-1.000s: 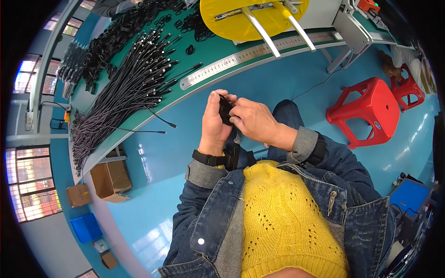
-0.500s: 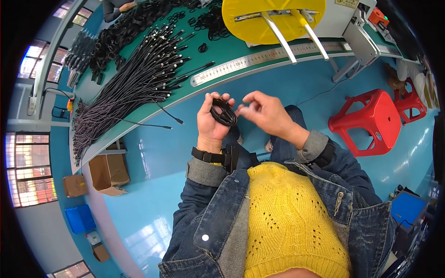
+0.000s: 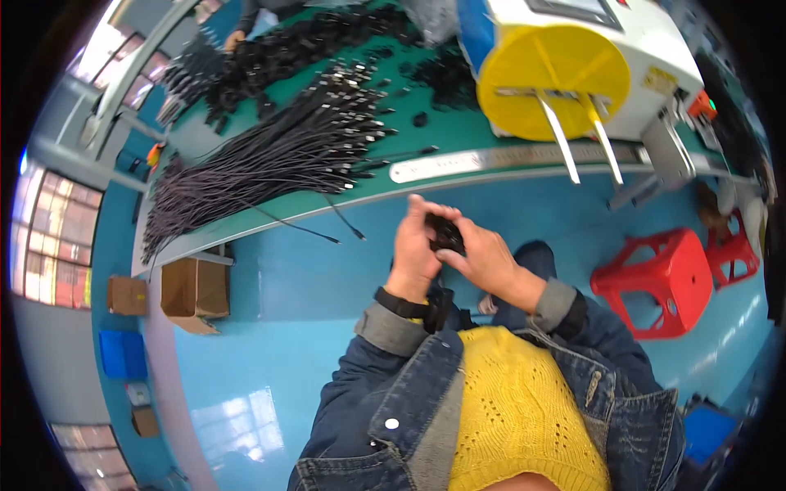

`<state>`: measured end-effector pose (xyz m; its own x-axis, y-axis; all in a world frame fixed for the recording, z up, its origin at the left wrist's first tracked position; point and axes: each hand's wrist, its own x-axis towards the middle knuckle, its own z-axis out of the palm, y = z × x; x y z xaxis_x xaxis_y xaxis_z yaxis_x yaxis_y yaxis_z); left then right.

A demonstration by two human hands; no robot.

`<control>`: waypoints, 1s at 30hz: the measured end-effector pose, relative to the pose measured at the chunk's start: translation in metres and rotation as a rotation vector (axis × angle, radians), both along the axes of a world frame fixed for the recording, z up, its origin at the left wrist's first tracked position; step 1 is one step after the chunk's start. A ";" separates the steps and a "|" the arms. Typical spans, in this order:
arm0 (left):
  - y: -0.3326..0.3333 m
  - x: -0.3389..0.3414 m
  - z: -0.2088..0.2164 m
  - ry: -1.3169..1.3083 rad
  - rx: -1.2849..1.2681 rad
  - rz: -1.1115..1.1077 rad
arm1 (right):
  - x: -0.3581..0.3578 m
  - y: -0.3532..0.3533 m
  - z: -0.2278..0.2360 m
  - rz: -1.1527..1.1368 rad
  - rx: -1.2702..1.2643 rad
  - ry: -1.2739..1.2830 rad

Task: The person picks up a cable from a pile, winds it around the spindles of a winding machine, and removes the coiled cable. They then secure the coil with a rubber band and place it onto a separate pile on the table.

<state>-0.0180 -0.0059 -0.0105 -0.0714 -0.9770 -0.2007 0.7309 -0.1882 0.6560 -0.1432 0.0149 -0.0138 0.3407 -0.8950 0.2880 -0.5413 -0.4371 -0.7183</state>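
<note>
A coiled black cable [image 3: 444, 235] is held between my two hands, in front of the table's near edge. My left hand [image 3: 415, 252] closes round its left side, with the fingers pointing up. From the right, my right hand [image 3: 490, 260] wraps over the coil, its thumb lying along the lower side. The palms partly hide the cable. Beyond my hands, on the green table, lies a large bundle of straight black cables [image 3: 270, 151] with metal plugs. Two of their ends hang over the table edge.
A white machine with a yellow disc [image 3: 553, 82] and two metal rods stands on the table, beside a steel ruler [image 3: 442, 166]. Coiled cables [image 3: 303, 45] are heaped further back, near another person's hand [image 3: 235, 40]. Red stools [image 3: 659, 278] stand right; a cardboard box [image 3: 195, 293] stands left.
My right hand has come in from beside the coil and now closes over it together with my left. The view has shifted, so the table and machine appear further right.
</note>
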 end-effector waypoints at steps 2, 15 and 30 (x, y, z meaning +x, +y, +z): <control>-0.002 0.000 -0.007 0.042 -0.008 0.040 | 0.001 0.002 -0.002 0.021 -0.101 -0.001; -0.024 0.046 -0.004 0.214 0.272 0.046 | 0.015 -0.001 0.016 0.239 0.166 0.113; -0.172 0.318 0.073 -2.436 -0.286 0.188 | -0.027 -0.024 -0.010 0.176 0.313 0.153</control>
